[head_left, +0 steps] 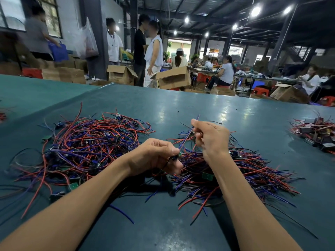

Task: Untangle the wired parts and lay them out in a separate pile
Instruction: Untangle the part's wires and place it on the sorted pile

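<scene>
On my left sits the tangled heap (87,147) of red and blue leads. Just right of it my left hand (155,156) pinches the wired part (176,157) by its small body. Its blue wire (186,137) slants up and rightward into my right hand (212,138), fingers curled round it. The laid-out pile (241,171) lies beneath and right of that hand — so the right is nearer. Cardboard boxes (174,77) beyond the table (199,105) stand open — contents I can't tell.
</scene>
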`<state>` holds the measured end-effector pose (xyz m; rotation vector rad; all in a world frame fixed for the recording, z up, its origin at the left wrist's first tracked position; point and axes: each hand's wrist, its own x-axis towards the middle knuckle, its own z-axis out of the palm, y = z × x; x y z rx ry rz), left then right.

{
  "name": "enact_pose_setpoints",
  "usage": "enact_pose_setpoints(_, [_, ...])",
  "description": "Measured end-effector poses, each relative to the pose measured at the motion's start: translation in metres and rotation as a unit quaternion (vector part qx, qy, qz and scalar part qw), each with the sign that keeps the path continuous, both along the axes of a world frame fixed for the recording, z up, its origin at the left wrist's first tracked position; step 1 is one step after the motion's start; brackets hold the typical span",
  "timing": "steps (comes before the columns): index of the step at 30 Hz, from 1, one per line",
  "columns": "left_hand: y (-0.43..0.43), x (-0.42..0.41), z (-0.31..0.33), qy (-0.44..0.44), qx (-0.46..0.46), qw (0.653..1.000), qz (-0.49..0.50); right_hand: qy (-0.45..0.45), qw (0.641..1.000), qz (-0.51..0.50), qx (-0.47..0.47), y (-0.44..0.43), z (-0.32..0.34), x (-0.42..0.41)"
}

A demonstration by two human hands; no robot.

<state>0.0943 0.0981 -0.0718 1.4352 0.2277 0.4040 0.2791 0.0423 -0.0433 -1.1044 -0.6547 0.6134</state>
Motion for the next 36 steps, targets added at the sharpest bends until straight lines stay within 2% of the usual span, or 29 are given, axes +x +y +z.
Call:
enact_pose_setpoints(4, [0.003, -0.001, -0.002, 0.004, -0.002, 1.0, -0.029, -0.007, 0.999, -0.041, -0.004, -0.002, -0.001, 0.002])
enact_pose_setpoints(7, [0.005, -0.001, -0.005, -0.031, -0.019, 0.999, -0.027, 0.003, 0.999, -0.032, -0.001, -0.004, -0.003, -0.006])
enact_pose_setpoints(11, [0.012, 0.003, -0.003, -0.112, -0.093, 0.986, 0.085, 0.008, 0.999, 0.037, -0.011, -0.004, 0.0, -0.018])
enact_pose_setpoints(14, [0.022, 0.005, -0.003, -0.161, -0.141, 0.96, 0.181, -0.048, 0.989, 0.132, -0.034, -0.005, -0.002, -0.027])
enact_pose_setpoints(18, [0.026, 0.004, -0.003, -0.182, -0.116, 0.95, 0.228, -0.166, 0.96, 0.219, -0.051, -0.009, -0.006, -0.043])
enact_pose_setpoints(22, [0.028, 0.005, -0.004, -0.2, -0.107, 0.939, 0.257, -0.208, 0.948, 0.235, -0.049, -0.01, -0.007, -0.047])
enact_pose_setpoints(26, [0.026, 0.007, -0.005, -0.176, -0.095, 0.944, 0.262, -0.238, 0.934, 0.256, -0.079, -0.01, -0.012, -0.055])
enact_pose_setpoints(30, [0.025, 0.007, -0.007, -0.157, -0.063, 0.946, 0.276, -0.218, 0.941, 0.247, -0.076, -0.006, -0.015, -0.064])
enact_pose_setpoints(33, [0.025, 0.008, -0.008, -0.168, -0.039, 0.931, 0.322, -0.195, 0.945, 0.25, -0.085, -0.007, -0.011, -0.063])
enact_pose_setpoints(36, [0.025, 0.009, -0.009, -0.163, -0.033, 0.917, 0.363, -0.193, 0.932, 0.288, -0.105, -0.011, -0.009, -0.06])
